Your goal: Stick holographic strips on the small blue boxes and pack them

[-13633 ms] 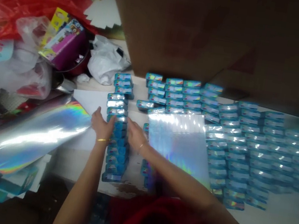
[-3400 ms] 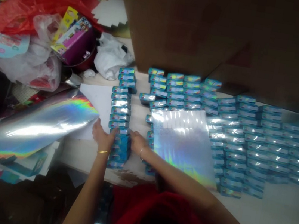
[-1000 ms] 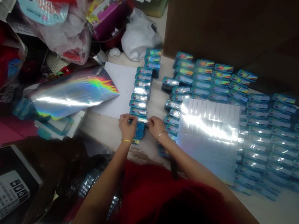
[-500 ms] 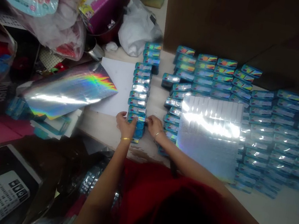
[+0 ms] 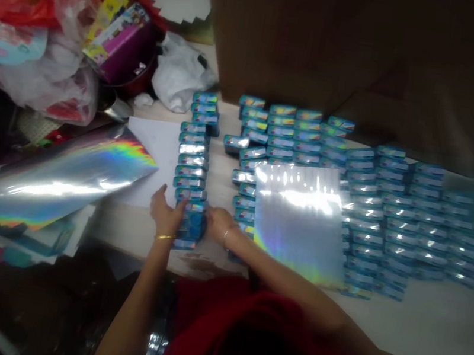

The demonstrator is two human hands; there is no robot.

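Near the front edge of the pale tabletop (image 5: 429, 328), the left hand (image 5: 163, 214) and right hand (image 5: 218, 222) press from either side on a small blue rectangular box (image 5: 190, 224) at the near end of a single-file column of blue boxes (image 5: 192, 158). Fingers curl against the box's sides, so both hands appear to clamp it, though blur hides the fingertips. A gold bangle (image 5: 162, 237) circles the left wrist.

Just left of the column lies a white paper sheet (image 5: 152, 146), partly under a curled holographic silver foil sheet (image 5: 65, 180) that overhangs the table's left edge. Right of the column runs a narrow bare strip, then a flat holographic sheet (image 5: 301, 224) resting on a broad field of blue boxes (image 5: 393, 214). Open surface remains only at the near right. A large brown cardboard carton (image 5: 350, 57) walls off the far side; red and clear plastic bags (image 5: 41, 20) crowd the left. The person's red garment (image 5: 239, 334) hides the table edge below the hands.
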